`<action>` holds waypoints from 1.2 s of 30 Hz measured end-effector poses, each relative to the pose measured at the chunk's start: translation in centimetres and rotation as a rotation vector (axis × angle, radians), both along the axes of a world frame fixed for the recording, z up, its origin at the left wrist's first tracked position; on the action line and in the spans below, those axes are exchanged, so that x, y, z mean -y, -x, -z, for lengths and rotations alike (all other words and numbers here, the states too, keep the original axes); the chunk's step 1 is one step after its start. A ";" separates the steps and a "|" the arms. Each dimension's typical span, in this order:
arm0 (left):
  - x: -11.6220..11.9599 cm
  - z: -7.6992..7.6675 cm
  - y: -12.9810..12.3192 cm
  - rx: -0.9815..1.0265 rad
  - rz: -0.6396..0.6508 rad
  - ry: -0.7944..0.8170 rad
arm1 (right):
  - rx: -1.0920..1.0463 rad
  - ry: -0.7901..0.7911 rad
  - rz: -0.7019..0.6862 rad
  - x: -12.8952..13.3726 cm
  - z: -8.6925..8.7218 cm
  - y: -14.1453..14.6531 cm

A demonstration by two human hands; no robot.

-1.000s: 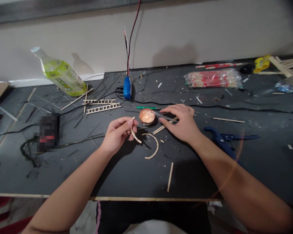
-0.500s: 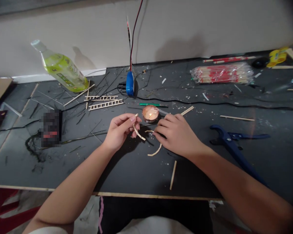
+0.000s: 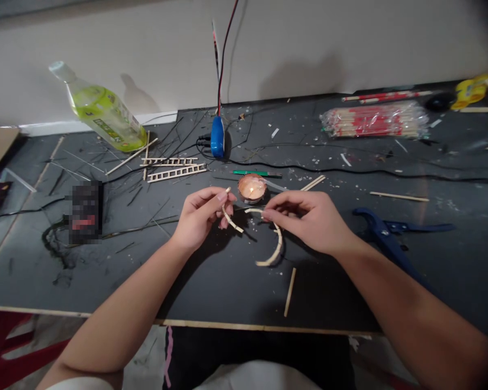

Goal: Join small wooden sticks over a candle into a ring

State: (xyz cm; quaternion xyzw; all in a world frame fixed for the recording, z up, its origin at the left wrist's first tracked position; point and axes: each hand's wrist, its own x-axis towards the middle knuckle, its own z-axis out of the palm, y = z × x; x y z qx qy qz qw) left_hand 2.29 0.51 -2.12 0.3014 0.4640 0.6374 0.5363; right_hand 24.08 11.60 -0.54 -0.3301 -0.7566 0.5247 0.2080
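Since the earlier frame, the right hand (image 3: 307,222) has lifted the curved wooden strip (image 3: 277,244) off the black tabletop (image 3: 329,303) and now pinches its upper end, the arc hanging just below and right of the tea-light candle (image 3: 251,188), whose flame is lit in its copper-coloured cup. On my feed, the left hand (image 3: 199,219) grips the bent wooden strip (image 3: 229,218) between thumb and fingers, just below and left of the candle. The hands are apart, close but not touching, with the candle above the gap between them.

Beyond the candle I can see a green-handled tool (image 3: 256,173). Well left of it lie two small stick ladders (image 3: 174,172); well right, a blue pipe cutter (image 3: 390,230). A loose stick (image 3: 290,292) lies below it.
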 end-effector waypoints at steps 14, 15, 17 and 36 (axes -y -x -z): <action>0.6 0.1 -1.2 -0.225 0.033 0.054 | -0.237 0.383 0.144 0.0 -0.2 0.4; 0.5 0.0 -1.3 -0.217 0.031 0.061 | -0.254 0.444 0.162 0.0 -0.1 0.6; 0.4 0.0 -1.5 -0.192 0.027 0.082 | -0.284 0.541 0.197 0.0 0.1 0.8; 0.7 -0.5 -2.4 -0.079 0.084 0.168 | -0.228 0.259 0.334 1.5 0.2 1.3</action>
